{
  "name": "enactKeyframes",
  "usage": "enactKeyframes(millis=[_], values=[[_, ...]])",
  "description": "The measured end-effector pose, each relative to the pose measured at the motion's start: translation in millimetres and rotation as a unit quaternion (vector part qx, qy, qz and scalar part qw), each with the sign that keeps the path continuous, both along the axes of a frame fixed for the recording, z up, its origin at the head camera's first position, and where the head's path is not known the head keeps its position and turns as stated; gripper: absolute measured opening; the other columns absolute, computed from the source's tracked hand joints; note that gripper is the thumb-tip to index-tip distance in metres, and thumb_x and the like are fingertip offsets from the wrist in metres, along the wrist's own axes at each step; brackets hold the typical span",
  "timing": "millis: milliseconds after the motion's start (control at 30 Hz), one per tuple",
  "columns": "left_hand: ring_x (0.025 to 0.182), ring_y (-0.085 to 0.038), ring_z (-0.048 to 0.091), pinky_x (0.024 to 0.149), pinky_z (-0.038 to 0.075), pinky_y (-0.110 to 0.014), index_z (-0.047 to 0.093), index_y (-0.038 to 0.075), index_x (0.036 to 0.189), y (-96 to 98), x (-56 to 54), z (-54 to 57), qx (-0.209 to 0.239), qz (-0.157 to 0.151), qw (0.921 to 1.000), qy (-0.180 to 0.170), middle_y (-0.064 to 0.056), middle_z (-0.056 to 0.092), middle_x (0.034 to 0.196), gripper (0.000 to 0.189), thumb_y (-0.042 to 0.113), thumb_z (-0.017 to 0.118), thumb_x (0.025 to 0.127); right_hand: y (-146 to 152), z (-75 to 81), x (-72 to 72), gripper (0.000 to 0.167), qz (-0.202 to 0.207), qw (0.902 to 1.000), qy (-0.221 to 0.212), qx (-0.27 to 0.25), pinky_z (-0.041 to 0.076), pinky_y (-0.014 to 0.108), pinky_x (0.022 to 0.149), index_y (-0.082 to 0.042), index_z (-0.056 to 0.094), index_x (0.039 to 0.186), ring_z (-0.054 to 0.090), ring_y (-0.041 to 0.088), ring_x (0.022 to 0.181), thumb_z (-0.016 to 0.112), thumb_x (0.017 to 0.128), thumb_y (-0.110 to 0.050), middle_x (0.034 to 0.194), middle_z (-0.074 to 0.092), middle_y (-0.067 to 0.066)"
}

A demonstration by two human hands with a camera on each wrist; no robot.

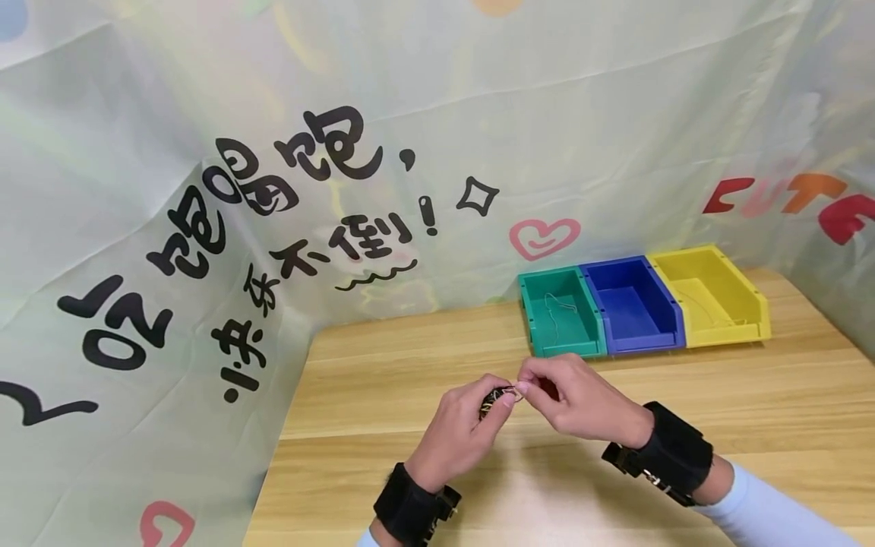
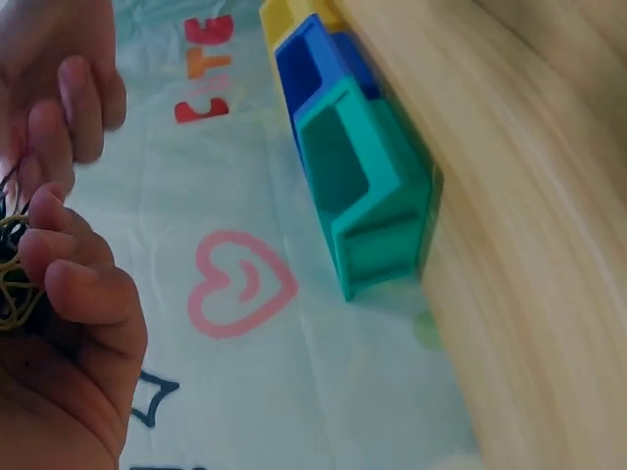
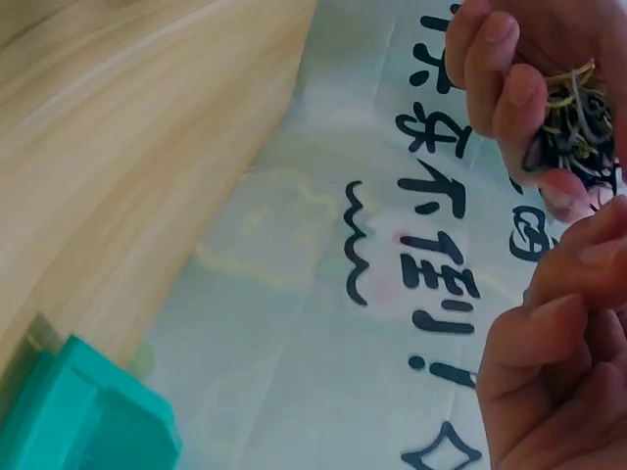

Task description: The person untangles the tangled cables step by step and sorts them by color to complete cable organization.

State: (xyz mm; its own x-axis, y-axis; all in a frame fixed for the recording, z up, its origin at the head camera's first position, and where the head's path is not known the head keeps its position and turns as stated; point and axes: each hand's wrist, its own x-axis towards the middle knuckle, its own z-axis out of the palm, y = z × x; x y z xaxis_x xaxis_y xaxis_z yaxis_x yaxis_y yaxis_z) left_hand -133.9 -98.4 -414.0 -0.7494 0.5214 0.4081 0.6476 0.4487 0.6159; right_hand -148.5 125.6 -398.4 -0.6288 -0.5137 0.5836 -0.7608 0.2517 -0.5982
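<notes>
A tangled bunch of thin bands or cords (image 3: 580, 125), black, yellow and pale grey, sits in my left hand (image 1: 459, 425). My left fingers curl round it, as the left wrist view shows at its left edge. Close by on the right, my right hand (image 1: 581, 399) has thumb and forefinger pinched at the bunch's edge. In the left wrist view a dark strand runs from the bunch (image 2: 14, 264) up to the right fingertips. Both hands are above the table. Whether the strands are closed loops cannot be told.
At the back right of the wooden table (image 1: 383, 403) stand three joined bins: green (image 1: 598, 334), blue (image 1: 673, 327) and yellow (image 1: 757, 327). A thin pale strand lies in the green bin, another thin strand in the yellow one. A printed cloth (image 1: 437, 152) hangs behind and at the sides.
</notes>
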Motion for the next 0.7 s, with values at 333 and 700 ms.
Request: enactKeyframes(millis=[333,700], values=[[0.058,0.000,0.046,0.061,0.046,-0.019,0.070,0.014,0.105,-3.6,-11.6,6.0,-0.004,0.040,0.9990,0.018,0.009,0.065,0.086,0.028,0.031,0.048,0.108,15.8,-2.7,0.6,0.006,-0.135,0.9884,0.067,0.022,0.047,0.021,0.056,-0.015,0.071,0.095,0.058,0.003,0.065,0.072,0.094,-0.009,0.078,0.062,-0.012],[0.053,0.003,0.041,0.050,0.038,-0.016,0.070,0.015,0.102,2.4,-7.3,5.5,-0.003,0.036,0.9987,0.036,0.012,0.061,0.077,0.019,0.025,0.055,0.104,-7.3,0.9,7.0,0.023,-0.048,0.9747,0.160,0.149,0.051,0.021,0.066,-0.003,0.069,0.113,0.056,0.004,0.072,0.073,0.090,0.000,0.086,0.060,-0.005]])
